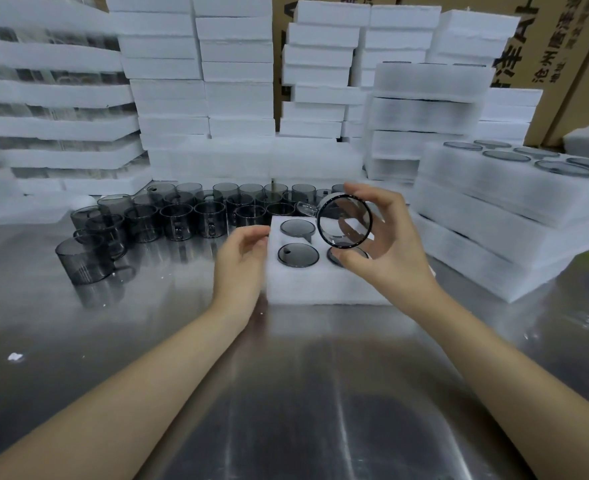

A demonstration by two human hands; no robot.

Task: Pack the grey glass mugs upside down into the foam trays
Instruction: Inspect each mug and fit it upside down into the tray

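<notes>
While your right hand (379, 244) grips a mug (344, 221) sideways, left hand (243, 258), fingers loosely apart, steadies the tray (320, 285). Next: flip it mouth-down into the back-right slot.

A single wide-angle camera worn on the person's head looks forward and down across the metal surface (113, 341), close above both forearms, facing stacked foam trays (199, 77) and cardboard boxes (563, 46) at the far side.
</notes>
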